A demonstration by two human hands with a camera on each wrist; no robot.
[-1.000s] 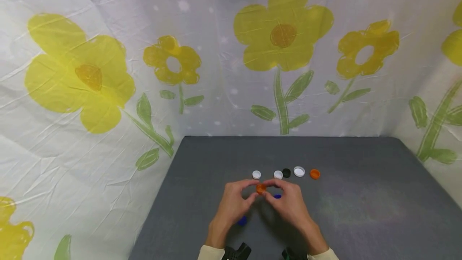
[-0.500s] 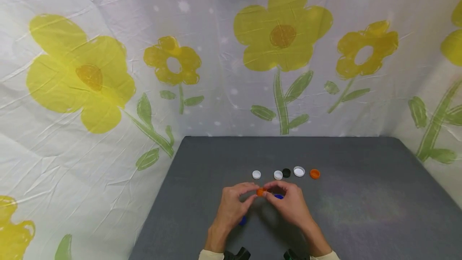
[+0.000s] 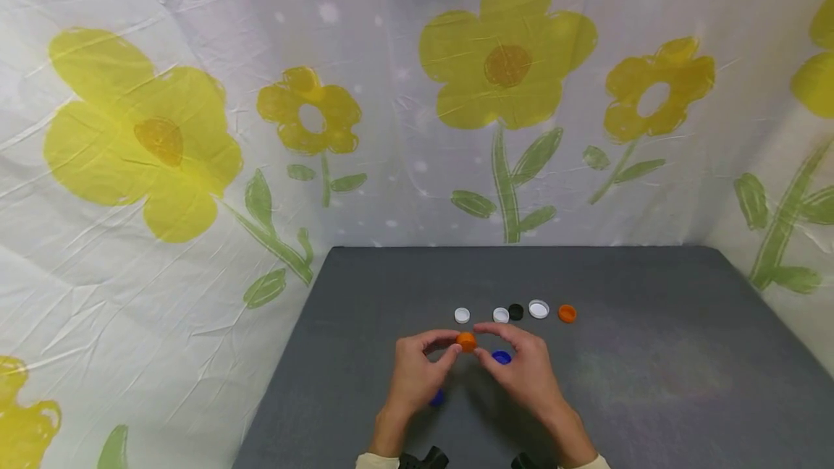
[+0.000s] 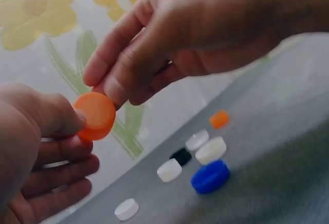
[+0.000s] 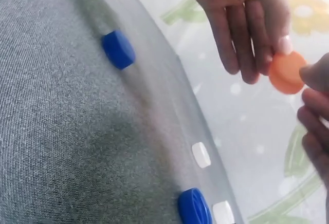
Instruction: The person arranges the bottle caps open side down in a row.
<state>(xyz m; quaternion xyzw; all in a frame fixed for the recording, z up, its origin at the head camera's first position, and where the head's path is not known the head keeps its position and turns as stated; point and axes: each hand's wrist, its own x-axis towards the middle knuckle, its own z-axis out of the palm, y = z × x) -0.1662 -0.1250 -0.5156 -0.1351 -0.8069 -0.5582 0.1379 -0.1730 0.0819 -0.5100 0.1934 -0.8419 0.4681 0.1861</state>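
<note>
My left hand (image 3: 417,371) pinches an orange bottle cap (image 3: 465,341) between thumb and index finger, raised over the table. In the left wrist view, the flat round face of this cap (image 4: 97,112) shows. My right hand (image 3: 524,368) is just to its right, thumb and index finger spread apart, tips right at the cap's edge. In the right wrist view, the right thumb (image 5: 316,75) slightly overlaps the edge of the cap (image 5: 286,70). One blue cap (image 3: 501,357) lies below the right hand, and another blue cap (image 3: 437,398) is partly hidden by the left wrist.
Beyond the hands, a loose row lies on the grey table (image 3: 651,353): white caps (image 3: 462,315), a black cap (image 3: 515,312), a larger white cap (image 3: 538,309) and a second orange cap (image 3: 567,313). A flower-printed cloth (image 3: 391,165) hangs behind the table.
Both hands held the orange cap earlier; now the right fingers have spread from it and the left hand has it. The cap has turned and shifted slightly left.
</note>
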